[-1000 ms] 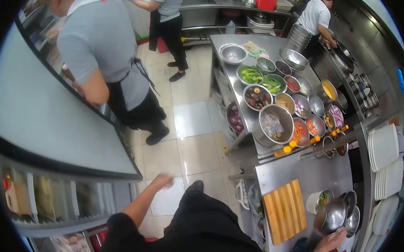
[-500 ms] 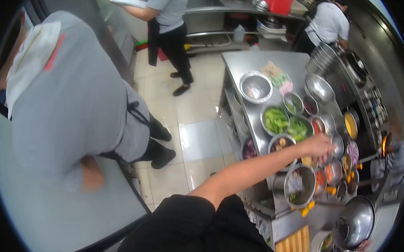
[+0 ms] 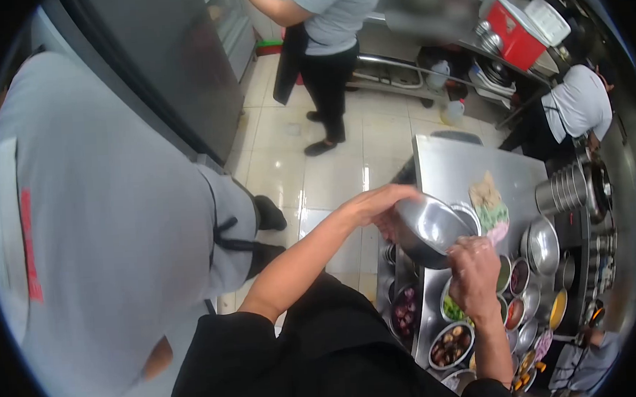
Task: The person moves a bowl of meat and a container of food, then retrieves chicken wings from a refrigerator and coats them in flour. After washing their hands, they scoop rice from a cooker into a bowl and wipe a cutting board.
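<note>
My left hand (image 3: 387, 208) holds a shiny metal bowl (image 3: 434, 227) by its left side, thumb below and fingers along the rim. The bowl is tilted above the steel table's left edge. My right hand (image 3: 474, 275) is closed at the bowl's right rim; whether it grips the rim or something small is hidden. Behind the held bowl, another round bowl (image 3: 468, 216) partly shows on the table. Below my hands are a bowl of green vegetables (image 3: 453, 308) and a bowl of brown round pieces (image 3: 451, 345).
A person in grey (image 3: 110, 209) stands close at my left. Another (image 3: 332, 54) stands ahead, and a third (image 3: 579, 106) is at the far right. On the steel table (image 3: 445, 163) are cloths (image 3: 489, 202), stacked metal pots (image 3: 562, 189) and several food bowls. A red cooler (image 3: 514, 33) stands behind.
The view has shifted, and the table now appears lower and farther right. The outstretched arm has drawn back from the food bowls. Both hands are now at a raised metal bowl.
</note>
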{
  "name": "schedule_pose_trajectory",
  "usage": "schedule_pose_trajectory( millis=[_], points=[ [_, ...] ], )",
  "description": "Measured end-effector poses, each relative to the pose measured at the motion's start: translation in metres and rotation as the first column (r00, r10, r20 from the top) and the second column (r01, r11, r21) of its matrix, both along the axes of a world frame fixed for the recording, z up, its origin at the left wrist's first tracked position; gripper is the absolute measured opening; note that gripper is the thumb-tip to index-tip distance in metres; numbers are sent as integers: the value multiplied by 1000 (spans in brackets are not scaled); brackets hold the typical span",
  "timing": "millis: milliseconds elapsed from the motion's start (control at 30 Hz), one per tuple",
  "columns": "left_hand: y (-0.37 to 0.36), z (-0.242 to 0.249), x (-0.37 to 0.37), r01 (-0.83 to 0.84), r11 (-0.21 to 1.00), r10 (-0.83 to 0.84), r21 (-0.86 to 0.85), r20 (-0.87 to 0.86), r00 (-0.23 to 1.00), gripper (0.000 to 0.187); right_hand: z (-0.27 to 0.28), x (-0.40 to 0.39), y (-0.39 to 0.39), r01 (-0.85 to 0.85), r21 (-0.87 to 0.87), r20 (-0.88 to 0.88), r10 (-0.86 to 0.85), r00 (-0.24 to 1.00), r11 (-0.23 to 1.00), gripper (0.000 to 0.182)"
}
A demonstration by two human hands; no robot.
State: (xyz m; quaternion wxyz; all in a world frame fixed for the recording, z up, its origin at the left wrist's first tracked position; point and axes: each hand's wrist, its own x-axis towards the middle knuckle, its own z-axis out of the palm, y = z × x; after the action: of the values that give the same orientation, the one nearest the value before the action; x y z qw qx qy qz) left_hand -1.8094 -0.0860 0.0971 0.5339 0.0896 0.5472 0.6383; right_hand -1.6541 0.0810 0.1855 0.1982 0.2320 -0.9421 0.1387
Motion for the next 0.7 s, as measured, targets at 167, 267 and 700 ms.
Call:
schedule_pose_trajectory(
  millis=[167, 267, 700],
  points=[
    [-20, -20, -67, -45, 998, 42, -37, -88, 995, 42, -2, -68, 5, -27, -84, 141, 39, 989, 996, 24],
    [-31, -37, -108, -160, 984, 134, -81, -263, 956, 47, -17, -123, 23, 44, -232, 166, -4, 986, 972, 33],
    [-189, 1, -236, -711, 589, 455, -385, -569, 685, 40, -148, -396, -93, 538, -511, 830, 547, 107, 670, 16]
  ],
)
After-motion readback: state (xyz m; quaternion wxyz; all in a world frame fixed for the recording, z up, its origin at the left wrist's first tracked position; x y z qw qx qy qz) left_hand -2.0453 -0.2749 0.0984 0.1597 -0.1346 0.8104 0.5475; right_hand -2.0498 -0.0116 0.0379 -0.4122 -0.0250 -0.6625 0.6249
